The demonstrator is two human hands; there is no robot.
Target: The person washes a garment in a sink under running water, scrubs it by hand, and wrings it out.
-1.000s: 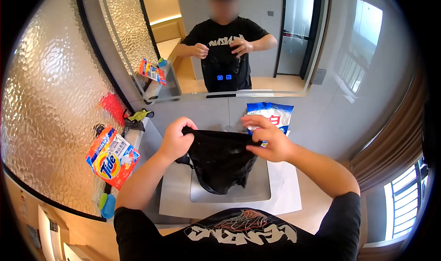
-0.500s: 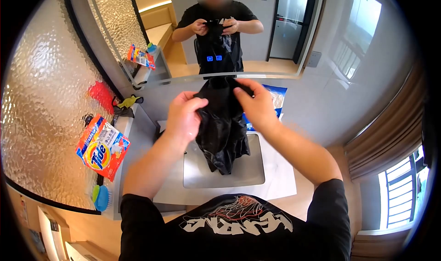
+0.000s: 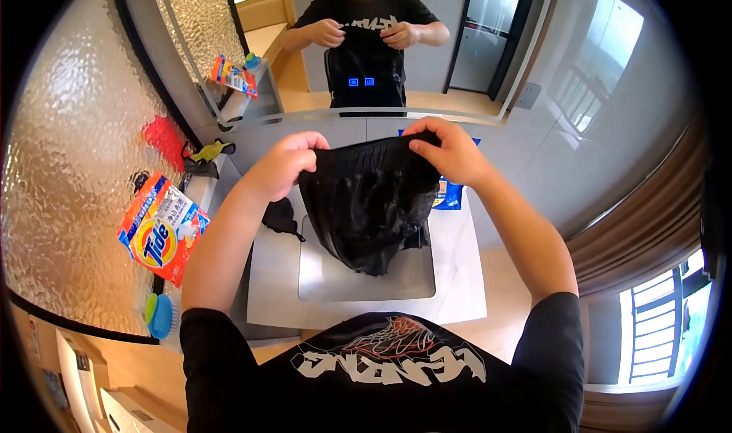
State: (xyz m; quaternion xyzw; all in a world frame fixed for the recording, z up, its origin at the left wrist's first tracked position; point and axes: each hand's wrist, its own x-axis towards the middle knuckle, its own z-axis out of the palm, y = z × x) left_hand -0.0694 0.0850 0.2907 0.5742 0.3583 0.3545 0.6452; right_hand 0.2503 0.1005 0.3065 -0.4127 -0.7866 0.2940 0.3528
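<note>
A black garment (image 3: 374, 204) with a gathered elastic waistband, which looks like shorts, hangs spread out above the sink (image 3: 311, 280). My left hand (image 3: 293, 162) pinches the waistband at its left end, thumb against curled fingers. At the other end, my right hand (image 3: 450, 151) grips the same band, so the edge is stretched between both hands. The cloth looks shiny and wet, and its lower part hangs over the basin, hiding the back of it. Close below my left hand, a small bunched black thing (image 3: 282, 219) rests left of the sink; its kind is unclear.
Behind my right hand is a blue package (image 3: 450, 195) on the white counter (image 3: 461, 280). On the left ledge are an orange Tide bag (image 3: 162, 231), a blue-green scrub brush (image 3: 160, 316) and a yellow-and-dark cloth item (image 3: 210, 157). A mirror (image 3: 435, 75) fronts the counter.
My hands have moved apart, pulling the waistband wide. The garment has gone from bunched and narrow to spread flat. The black thing left of the sink now shows more fully.
</note>
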